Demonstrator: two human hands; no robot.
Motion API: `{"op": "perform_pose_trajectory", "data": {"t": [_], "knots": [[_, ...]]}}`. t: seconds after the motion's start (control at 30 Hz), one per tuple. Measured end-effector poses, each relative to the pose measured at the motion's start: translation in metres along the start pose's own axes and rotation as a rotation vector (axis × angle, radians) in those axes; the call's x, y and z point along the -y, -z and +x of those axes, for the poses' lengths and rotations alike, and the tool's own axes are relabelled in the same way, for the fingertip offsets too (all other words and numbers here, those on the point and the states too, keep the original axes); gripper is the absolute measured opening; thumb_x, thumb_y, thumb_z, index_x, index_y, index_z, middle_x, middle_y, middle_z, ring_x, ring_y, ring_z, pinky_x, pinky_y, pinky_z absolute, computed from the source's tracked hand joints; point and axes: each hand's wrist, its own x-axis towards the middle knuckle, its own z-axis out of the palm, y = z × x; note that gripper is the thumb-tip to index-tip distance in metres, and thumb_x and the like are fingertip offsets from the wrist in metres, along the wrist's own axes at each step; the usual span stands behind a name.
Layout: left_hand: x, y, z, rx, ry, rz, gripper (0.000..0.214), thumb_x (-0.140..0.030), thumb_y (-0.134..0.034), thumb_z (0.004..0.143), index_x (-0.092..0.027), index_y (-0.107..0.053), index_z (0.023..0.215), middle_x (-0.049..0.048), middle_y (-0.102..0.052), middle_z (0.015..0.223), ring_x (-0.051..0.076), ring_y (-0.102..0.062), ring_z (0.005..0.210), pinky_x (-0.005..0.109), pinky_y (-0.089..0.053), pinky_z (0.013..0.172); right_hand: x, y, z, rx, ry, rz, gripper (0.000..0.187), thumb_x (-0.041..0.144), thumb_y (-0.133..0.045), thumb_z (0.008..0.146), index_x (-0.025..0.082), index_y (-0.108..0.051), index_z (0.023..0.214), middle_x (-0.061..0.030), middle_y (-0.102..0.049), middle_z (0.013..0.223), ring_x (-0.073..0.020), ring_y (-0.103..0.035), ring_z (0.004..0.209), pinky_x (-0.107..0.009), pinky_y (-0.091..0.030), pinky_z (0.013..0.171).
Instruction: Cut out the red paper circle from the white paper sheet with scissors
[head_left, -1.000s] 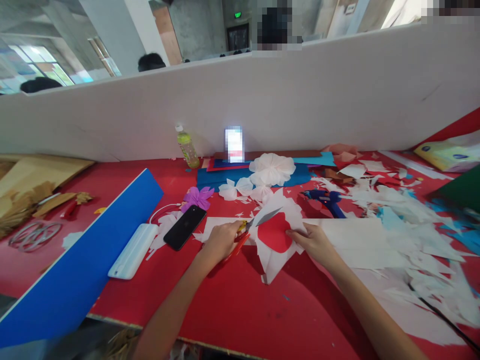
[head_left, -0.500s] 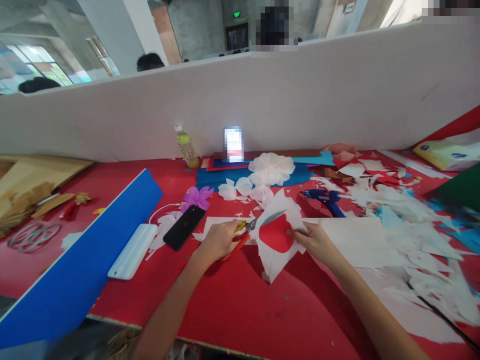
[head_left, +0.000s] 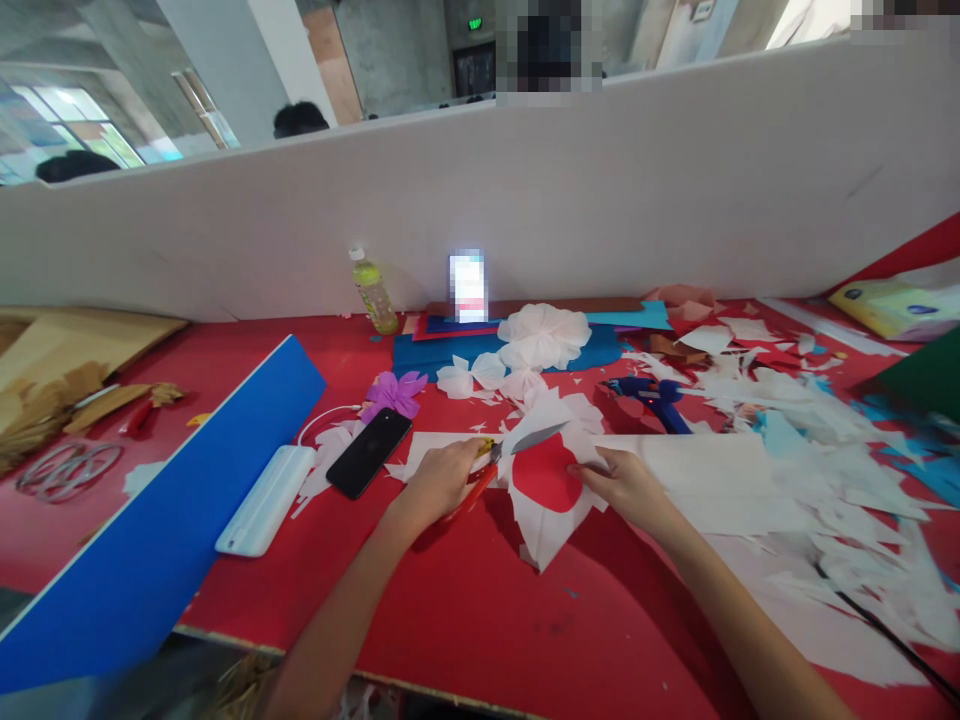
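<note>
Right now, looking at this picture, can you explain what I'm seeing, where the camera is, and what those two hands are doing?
There is one picture, taken by a camera worn on a person's head, looking forward and down, so the two bare arms reaching in from below are that person's own. The left hand grips a pair of scissors with red handles, blades open. The right hand pinches a white paper sheet with a rounded hole cut in it. They work over a red table strewn with white paper scraps. Nearby lie a black phone, a white power bank, a purple paper flower, a white paper flower, a blue glue gun and a green bottle. A white partition stands behind.
</note>
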Motion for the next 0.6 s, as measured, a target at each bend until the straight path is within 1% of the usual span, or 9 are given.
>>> {"op": "perform_pose_trajectory", "data": {"t": [0.07, 0.17, 0.33, 0.5, 0.6], "knots": [[-0.0001, 0.0012, 0.0, -0.003, -0.004, -0.009, 0.031, -0.031, -0.044, 0.086, -0.018, -0.051, 0.113, 0.0104, -0.064, 0.102, 0.025, -0.061, 0.091, 0.03, -0.043, 0.072, 0.0003, 0.0004, 0.0, 0.043, -0.008, -0.01, 0.024, 0.038, -0.058, 0.068, 0.017, -0.054, 0.058, 0.0037, -0.047, 0.048, -0.0103, -0.038, 0.046, -0.023, -0.028, 0.042], [0.0008, 0.0028, 0.0004, -0.01, 0.0, -0.02, 0.028, -0.03, -0.046, 0.085, -0.018, -0.053, 0.109, 0.0088, -0.066, 0.095, 0.022, -0.062, 0.087, 0.027, -0.042, 0.07, 0.0008, 0.0011, 0.0001, 0.049, -0.003, -0.007, 0.022, 0.036, -0.057, 0.069, 0.018, -0.053, 0.057, 0.0034, -0.048, 0.049, -0.0106, -0.038, 0.046, -0.024, -0.028, 0.042], [0.0034, 0.0034, 0.0004, -0.006, 0.008, 0.049, 0.023, -0.03, -0.046, 0.085, -0.018, -0.056, 0.101, 0.0071, -0.066, 0.087, 0.021, -0.062, 0.078, 0.025, -0.04, 0.064, -0.0001, 0.0017, 0.0005, 0.058, -0.002, -0.04, 0.022, 0.035, -0.056, 0.07, 0.018, -0.05, 0.056, 0.0041, -0.046, 0.049, -0.0105, -0.038, 0.046, -0.024, -0.028, 0.044], [0.0044, 0.0038, -0.0018, -0.034, -0.026, 0.082, 0.019, -0.032, -0.046, 0.084, -0.019, -0.057, 0.092, 0.0051, -0.066, 0.079, 0.019, -0.061, 0.069, 0.024, -0.036, 0.057, -0.0026, 0.0022, 0.0017, 0.074, -0.008, -0.017, 0.019, 0.034, -0.055, 0.07, 0.018, -0.054, 0.061, 0.0021, -0.052, 0.054, -0.0132, -0.044, 0.05, -0.026, -0.033, 0.047], [0.0052, 0.0053, -0.0026, -0.023, -0.023, 0.095, 0.02, -0.034, -0.045, 0.085, -0.019, -0.057, 0.088, 0.0045, -0.065, 0.076, 0.018, -0.06, 0.066, 0.023, -0.034, 0.055, -0.0033, 0.0025, 0.0022, 0.084, -0.005, 0.015, 0.017, 0.033, -0.055, 0.07, 0.018, -0.056, 0.062, 0.0008, -0.055, 0.055, -0.0144, -0.046, 0.05, -0.027, -0.034, 0.048]]}}
